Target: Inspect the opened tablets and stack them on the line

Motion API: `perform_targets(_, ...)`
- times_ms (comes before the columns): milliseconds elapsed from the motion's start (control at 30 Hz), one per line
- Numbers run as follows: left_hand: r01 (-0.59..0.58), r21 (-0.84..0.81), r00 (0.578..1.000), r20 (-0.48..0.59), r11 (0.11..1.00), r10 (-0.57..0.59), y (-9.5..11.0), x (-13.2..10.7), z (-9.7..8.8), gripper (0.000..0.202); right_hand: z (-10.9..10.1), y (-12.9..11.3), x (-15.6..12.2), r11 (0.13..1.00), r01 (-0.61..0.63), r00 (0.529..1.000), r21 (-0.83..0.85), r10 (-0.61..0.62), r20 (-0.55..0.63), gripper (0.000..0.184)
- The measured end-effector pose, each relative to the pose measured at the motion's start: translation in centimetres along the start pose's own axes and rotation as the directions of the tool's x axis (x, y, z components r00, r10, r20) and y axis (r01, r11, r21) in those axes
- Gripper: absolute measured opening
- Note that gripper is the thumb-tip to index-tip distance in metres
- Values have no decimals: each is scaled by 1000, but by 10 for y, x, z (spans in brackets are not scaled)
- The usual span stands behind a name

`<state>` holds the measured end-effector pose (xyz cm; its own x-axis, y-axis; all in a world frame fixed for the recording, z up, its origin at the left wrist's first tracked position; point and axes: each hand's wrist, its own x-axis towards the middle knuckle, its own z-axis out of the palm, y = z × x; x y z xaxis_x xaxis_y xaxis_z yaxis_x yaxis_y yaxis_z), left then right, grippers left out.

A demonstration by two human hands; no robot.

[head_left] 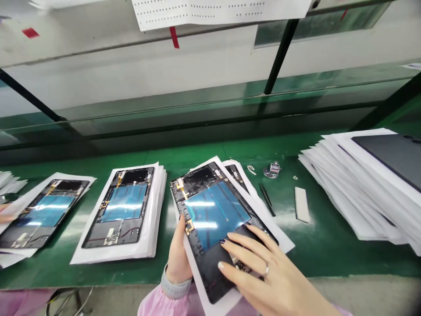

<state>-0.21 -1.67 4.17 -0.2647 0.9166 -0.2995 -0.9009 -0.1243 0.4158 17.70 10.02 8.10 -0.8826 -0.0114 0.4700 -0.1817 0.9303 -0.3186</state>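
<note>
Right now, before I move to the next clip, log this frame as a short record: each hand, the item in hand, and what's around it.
Left hand: grips the edge of the tablet housing from below
Right hand: lies spread on the housing's lower end, ring on one finger
Item in hand: tablet housing, open, with a blue-filmed panel, over a white sheet
Nearby: tweezers, white strip, small metal part
Rest: two more housings on sheets, stacked sheets, green bench

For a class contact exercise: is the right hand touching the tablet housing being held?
Touching: the head view shows the right hand resting its fingertips on the tablet housing.
</note>
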Motion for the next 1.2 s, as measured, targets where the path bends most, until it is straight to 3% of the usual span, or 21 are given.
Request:
perform_targets(67,12,-8,997,79,1000,-11,5,-3,-1,42,-4,2,-7,988,-123,982,89,134,-131,37)
perform_targets(100,18,-13,991,135,1000,-16,7,-5,0,40,-5,4,-11,962,-229,940,149,258,-221,33)
perform_targets(167,27,-23,971,240,999,-21,12,-8,5,40,-7,11,-18,831,-455,759,319,549,-348,14)
perform_targets(233,34,-41,953,301,999,-20,15,-10,9,46,-8,17,-19,627,-579,569,521,769,-293,18)
perform_targets(267,39,-56,953,304,998,-20,16,-11,11,50,-9,20,-19,517,-601,512,609,835,-203,27)
perform_targets(333,46,-86,962,272,995,-21,16,-12,11,56,-11,23,-15,286,-608,458,741,889,33,40)
perform_targets(400,57,-104,974,223,993,-32,15,-14,6,57,-12,23,-12,51,-582,433,812,865,255,45)
perform_targets(467,71,-102,981,185,992,-51,15,-16,0,52,-10,21,-9,-137,-528,420,838,815,399,48)
perform_targets(567,111,-80,982,165,991,-97,17,-17,-4,45,-9,18,-7,-284,-456,406,843,777,481,50)
perform_targets(733,116,-52,969,226,992,-102,24,-12,3,53,-10,15,-7,-330,-404,441,853,747,497,48)
perform_targets(900,117,-47,964,246,992,-103,25,-11,7,53,-11,14,-12,-255,-431,463,866,761,454,43)
perform_targets(1000,89,-36,973,215,995,-80,25,-12,5,50,-12,14,-12,-177,-438,506,881,762,404,39)
perform_targets(1100,76,-26,983,167,997,-71,26,-13,-1,52,-14,12,-9,-193,-412,512,891,760,401,32)
perform_targets(1200,145,-15,974,175,989,-140,27,-13,-6,51,-14,10,-9,-257,-347,466,902,787,403,68)
